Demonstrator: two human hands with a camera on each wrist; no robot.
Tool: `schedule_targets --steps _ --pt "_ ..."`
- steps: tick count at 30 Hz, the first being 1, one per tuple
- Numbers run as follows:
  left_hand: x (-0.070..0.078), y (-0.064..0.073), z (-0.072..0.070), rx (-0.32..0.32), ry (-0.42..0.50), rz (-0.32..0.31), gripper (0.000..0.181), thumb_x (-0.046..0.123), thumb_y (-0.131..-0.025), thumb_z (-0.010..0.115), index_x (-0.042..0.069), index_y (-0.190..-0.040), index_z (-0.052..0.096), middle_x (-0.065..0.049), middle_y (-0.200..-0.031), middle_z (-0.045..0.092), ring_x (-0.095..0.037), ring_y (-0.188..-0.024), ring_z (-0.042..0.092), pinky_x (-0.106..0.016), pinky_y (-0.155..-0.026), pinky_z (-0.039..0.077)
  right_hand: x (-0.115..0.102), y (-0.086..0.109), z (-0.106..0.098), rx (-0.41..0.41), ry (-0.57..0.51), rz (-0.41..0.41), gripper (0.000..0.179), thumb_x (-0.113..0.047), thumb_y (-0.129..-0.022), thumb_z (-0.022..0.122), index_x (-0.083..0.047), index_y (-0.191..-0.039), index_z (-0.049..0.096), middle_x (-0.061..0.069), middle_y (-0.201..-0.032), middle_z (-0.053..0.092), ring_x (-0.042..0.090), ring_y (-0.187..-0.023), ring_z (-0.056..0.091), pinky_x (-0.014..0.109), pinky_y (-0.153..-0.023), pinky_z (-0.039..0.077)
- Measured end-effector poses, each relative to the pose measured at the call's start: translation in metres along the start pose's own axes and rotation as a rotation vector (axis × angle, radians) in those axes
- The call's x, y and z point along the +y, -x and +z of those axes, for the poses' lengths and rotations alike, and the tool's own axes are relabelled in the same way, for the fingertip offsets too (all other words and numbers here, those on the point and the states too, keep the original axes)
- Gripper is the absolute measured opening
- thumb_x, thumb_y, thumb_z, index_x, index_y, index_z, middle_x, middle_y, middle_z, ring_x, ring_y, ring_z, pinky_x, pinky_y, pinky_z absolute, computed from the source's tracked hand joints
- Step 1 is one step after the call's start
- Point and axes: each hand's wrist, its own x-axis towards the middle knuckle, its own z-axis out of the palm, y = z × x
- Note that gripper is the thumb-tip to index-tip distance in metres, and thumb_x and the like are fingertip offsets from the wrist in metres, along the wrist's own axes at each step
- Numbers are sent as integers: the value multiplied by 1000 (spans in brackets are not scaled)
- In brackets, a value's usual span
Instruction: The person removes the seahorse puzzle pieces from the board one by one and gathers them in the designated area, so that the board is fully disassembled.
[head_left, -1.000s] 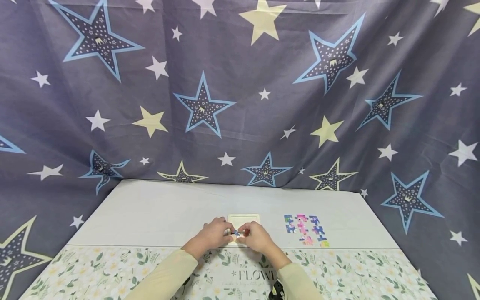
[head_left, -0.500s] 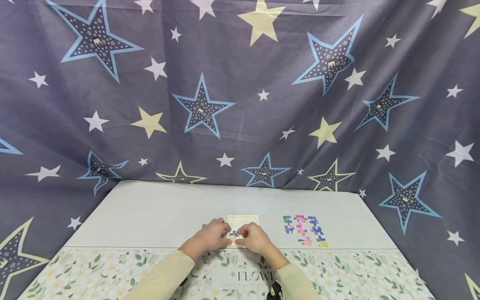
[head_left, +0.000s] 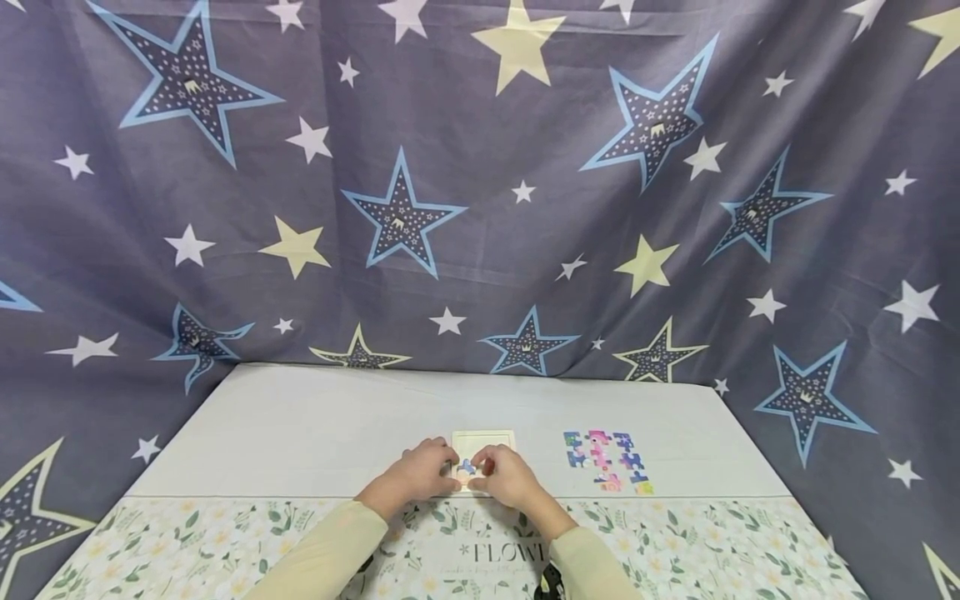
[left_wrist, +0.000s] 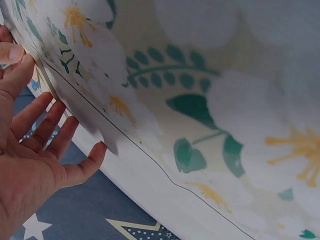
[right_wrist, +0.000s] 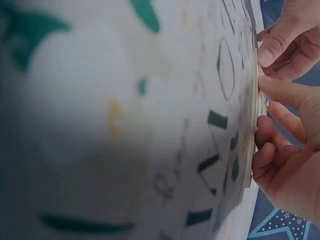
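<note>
We see both hands meeting over a small cream puzzle tray [head_left: 495, 437] near the middle of the table [head_left: 315, 425]. Between them sits a blue puzzle piece [head_left: 466, 467], lying on the tray's near part. The left hand [head_left: 417, 472] has its fingers [head_left: 447, 455] bent down to the piece's left edge, and the right hand [head_left: 504, 472] has its fingers [head_left: 480, 457] bent to the right edge, so both seem to pinch or press the piece; it is too small for us to tell more. In the left wrist view the left hand [left_wrist: 30, 150] shows loosely spread fingers against the tablecloth. To the right of the tray, apart from it, lie loose colourful puzzle pieces [head_left: 606, 460] in rows. A floral cloth [head_left: 675, 550] covers the table's near strip, and a star-patterned curtain [head_left: 480, 183] hangs behind
</note>
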Motion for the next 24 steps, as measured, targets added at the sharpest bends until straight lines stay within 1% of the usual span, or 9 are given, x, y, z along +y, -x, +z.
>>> schedule_targets --steps 6,10,16,19,24 --pt "0 0 1 11 9 12 40 36 -78 72 11 -108 66 1 -94 57 -15 -88 51 -53 -86 47 0 -1 2 -3 -14 -14 26 -16 -79 74 -9 -102 63 -2 -79 55 10 -67 48 24 -57 40" --pt "0 0 1 8 7 1 40 37 -78 73 11 -108 66 2 -95 57 -14 -88 51 -53 -87 46 -1 -2 2 0 -7 -27 26 -16 -79 74 -9 -102 64 -2 -79 56 9 -67 48 24 -58 41" --pt "0 -1 1 4 18 -15 41 38 -77 72 12 -108 66 2 -93 57 -14 -88 51 -57 -92 44 -2 -2 1 5 70 -52 26 -20 -79 74 -10 -101 65 -3 -79 57 8 -66 49 23 -57 41" --pt "0 -1 1 2 25 -12 40 37 -77 72 12 -108 66 2 -93 56 -14 -88 51 -58 -92 43 -2 -1 -1 5 110 -57 26 -22 -78 74 -10 -100 65 -4 -78 56 7 -65 48 22 -56 40" --pt "0 -1 1 8 22 0 38 37 -77 72 11 -105 66 1 -93 56 -15 -87 51 -56 -89 45 -1 0 -3 16 135 -72 26 -25 -77 75 -11 -97 66 -4 -78 57 7 -64 47 21 -57 39"
